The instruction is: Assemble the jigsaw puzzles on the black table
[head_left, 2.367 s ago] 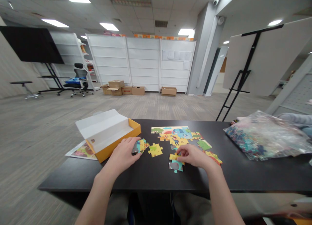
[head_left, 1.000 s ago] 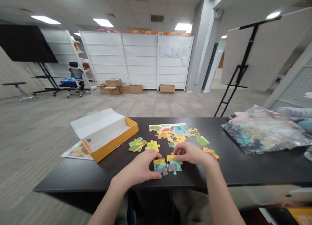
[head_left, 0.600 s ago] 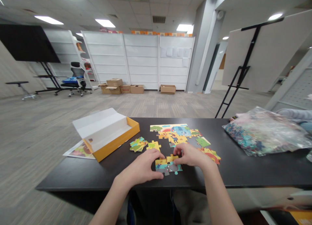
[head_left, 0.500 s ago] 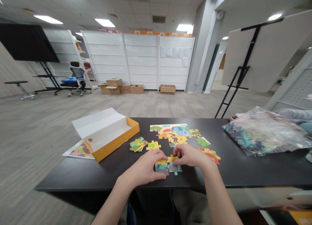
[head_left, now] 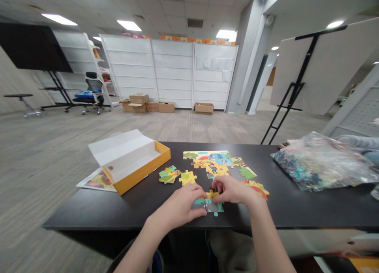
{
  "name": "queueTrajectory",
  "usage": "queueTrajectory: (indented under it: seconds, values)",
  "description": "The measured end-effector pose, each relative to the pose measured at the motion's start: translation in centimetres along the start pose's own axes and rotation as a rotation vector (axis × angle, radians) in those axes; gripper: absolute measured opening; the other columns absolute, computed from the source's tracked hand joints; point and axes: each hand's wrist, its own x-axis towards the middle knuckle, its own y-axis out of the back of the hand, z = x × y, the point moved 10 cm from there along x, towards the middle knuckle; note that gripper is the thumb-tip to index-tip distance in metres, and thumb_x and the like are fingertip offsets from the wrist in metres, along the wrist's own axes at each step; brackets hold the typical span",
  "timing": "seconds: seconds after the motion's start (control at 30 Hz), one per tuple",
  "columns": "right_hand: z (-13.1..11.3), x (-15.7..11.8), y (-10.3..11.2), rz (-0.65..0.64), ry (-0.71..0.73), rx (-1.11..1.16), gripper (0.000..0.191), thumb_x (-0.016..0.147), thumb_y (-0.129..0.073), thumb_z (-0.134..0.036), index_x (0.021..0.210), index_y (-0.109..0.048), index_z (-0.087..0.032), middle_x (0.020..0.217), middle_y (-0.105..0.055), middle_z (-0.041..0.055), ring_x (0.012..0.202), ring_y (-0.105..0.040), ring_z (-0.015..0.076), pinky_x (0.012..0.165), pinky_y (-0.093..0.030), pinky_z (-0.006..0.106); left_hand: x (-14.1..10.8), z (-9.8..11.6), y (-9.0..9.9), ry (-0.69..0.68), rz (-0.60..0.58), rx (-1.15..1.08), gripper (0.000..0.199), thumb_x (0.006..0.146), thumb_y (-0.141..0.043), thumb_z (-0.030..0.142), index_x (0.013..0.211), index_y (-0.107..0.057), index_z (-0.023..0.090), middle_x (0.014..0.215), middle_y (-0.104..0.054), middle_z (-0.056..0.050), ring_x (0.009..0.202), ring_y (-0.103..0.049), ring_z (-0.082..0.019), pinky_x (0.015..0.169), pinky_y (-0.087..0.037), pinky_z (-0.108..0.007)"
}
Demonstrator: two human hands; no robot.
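Near the table's front edge, two puzzle pieces (head_left: 214, 206) lie side by side with a thin seam between them. My left hand (head_left: 185, 204) holds the left piece, thumb at its lower edge and fingers over its top. My right hand (head_left: 229, 190) has its fingertips pinched on the upper part of the right piece. Beyond my hands lies a partly joined puzzle (head_left: 217, 158) with a blue elephant. A loose yellow piece (head_left: 187, 177) is just past my left hand. Loose red and yellow pieces (head_left: 259, 188) lie right of my right hand.
An open yellow box (head_left: 142, 172) stands at the left on a printed sheet (head_left: 97, 181). A small pile of pieces (head_left: 168, 174) is beside it. A clear plastic bag (head_left: 322, 162) of colourful pieces lies at the right of the black table (head_left: 89, 214).
My left hand has shifted slightly to the right, its fingers now covering more of the left piece. The seam between the two pieces looks narrower.
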Motion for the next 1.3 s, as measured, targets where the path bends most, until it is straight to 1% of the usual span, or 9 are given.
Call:
queueTrajectory:
  seconds: [0.17, 0.27, 0.4, 0.5, 0.7, 0.9, 1.0, 1.17, 1.3]
  values:
    - [0.4, 0.1, -0.2, -0.002, -0.026, 0.015, 0.04, 0.058, -0.08, -0.019, 0.094, -0.061, -0.019, 0.068, -0.056, -0.0069, 0.058, -0.052, 0.01, 0.052, -0.037, 0.021, -0.2, 1.0, -0.3, -0.047, -0.018, 0.09, 0.019, 0.093, -0.065, 0.033, 0.111, -0.069, 0.033, 0.117, -0.063, -0.001, 0.109, -0.059, -0.02, 0.094, -0.047, -0.031]
    - [0.4, 0.0, 0.6, 0.031, 0.036, 0.027, 0.031, 0.066, -0.078, -0.024, 0.092, -0.063, -0.019, 0.068, -0.059, -0.0051, 0.059, -0.054, 0.011, 0.054, -0.038, 0.022, -0.3, 1.1, -0.3, -0.06, -0.019, 0.14, 0.016, 0.095, -0.061, 0.035, 0.106, -0.071, 0.031, 0.117, -0.064, -0.002, 0.109, -0.059, -0.021, 0.095, -0.047, -0.034]
    - [-0.1, -0.4, 4.3, 0.321, 0.116, -0.02, 0.014, 0.084, -0.064, -0.032, 0.088, -0.064, -0.018, 0.069, -0.062, -0.0006, 0.063, -0.056, 0.0141, 0.059, -0.041, 0.025, -0.6, 0.8, 0.0, -0.077, 0.012, 0.157, 0.016, 0.094, -0.062, 0.038, 0.101, -0.073, 0.028, 0.115, -0.066, -0.004, 0.109, -0.058, -0.023, 0.098, -0.045, -0.038]
    - [-1.5, -0.1, 5.2, 0.431, 0.171, -0.061, 0.012, 0.089, -0.058, -0.028, 0.088, -0.065, -0.018, 0.077, -0.067, 0.0018, 0.066, -0.058, 0.0147, 0.064, -0.043, 0.027, -1.2, 0.4, 0.4, -0.066, 0.024, 0.14, 0.016, 0.093, -0.064, 0.038, 0.098, -0.074, 0.027, 0.115, -0.067, -0.004, 0.11, -0.059, -0.024, 0.097, -0.045, -0.038]
    - [-6.7, 2.2, 0.9, 0.346, 0.367, -0.186, 0.016, 0.089, -0.058, -0.02, 0.098, -0.071, -0.02, 0.107, -0.068, 0.0056, 0.079, -0.063, 0.0141, 0.076, -0.048, 0.028, -3.0, -0.7, 1.6, 0.004, 0.026, 0.142, 0.013, 0.092, -0.066, 0.037, 0.094, -0.073, 0.027, 0.121, -0.066, -0.003, 0.113, -0.059, -0.023, 0.1, -0.045, -0.037]
    - [-8.7, 3.7, -2.7, 0.273, 0.359, -0.284, 0.032, 0.093, -0.059, -0.037, 0.121, -0.069, -0.024, 0.147, -0.052, 0.0094, 0.125, -0.058, 0.0272, 0.101, -0.045, 0.038, -5.9, -3.3, 3.4, 0.067, 0.053, 0.133, 0.012, 0.09, -0.067, 0.037, 0.092, -0.074, 0.027, 0.12, -0.067, -0.004, 0.113, -0.06, -0.023, 0.101, -0.046, -0.036]
    - [-8.9, 3.9, -3.3, 0.214, 0.314, -0.3, 0.033, 0.089, -0.065, -0.037, 0.119, -0.069, -0.025, 0.143, -0.056, 0.0089, 0.12, -0.061, 0.0274, 0.1, -0.046, 0.037, -7.6, -5.1, 4.7, 0.111, 0.082, 0.128, 0.013, 0.089, -0.068, 0.037, 0.088, -0.075, 0.026, 0.12, -0.068, -0.005, 0.112, -0.061, -0.023, 0.099, -0.048, -0.036]
    - [-8.7, 3.1, -2.4, 0.178, 0.242, -0.289, 0.023, 0.076, -0.078, -0.032, 0.096, -0.072, -0.021, 0.112, -0.068, 0.0067, 0.104, -0.064, 0.0247, 0.09, -0.046, 0.032, -9.5, -7.7, 6.4, 0.187, 0.135, 0.123, 0.012, 0.088, -0.068, 0.036, 0.087, -0.075, 0.026, 0.124, -0.067, -0.006, 0.114, -0.062, -0.024, 0.102, -0.047, -0.038]
    - [-7.0, 2.4, -1.7, 0.15, 0.15, -0.283, 0.049, 0.065, -0.084, -0.036, 0.108, -0.068, -0.02, 0.112, -0.067, 0.0093, 0.1, -0.063, 0.0265, 0.084, -0.046, 0.033, -9.4, -7.8, 6.5, 0.197, 0.139, 0.116, 0.011, 0.087, -0.07, 0.035, 0.084, -0.075, 0.026, 0.126, -0.068, -0.006, 0.12, -0.059, -0.026, 0.105, -0.045, -0.04]
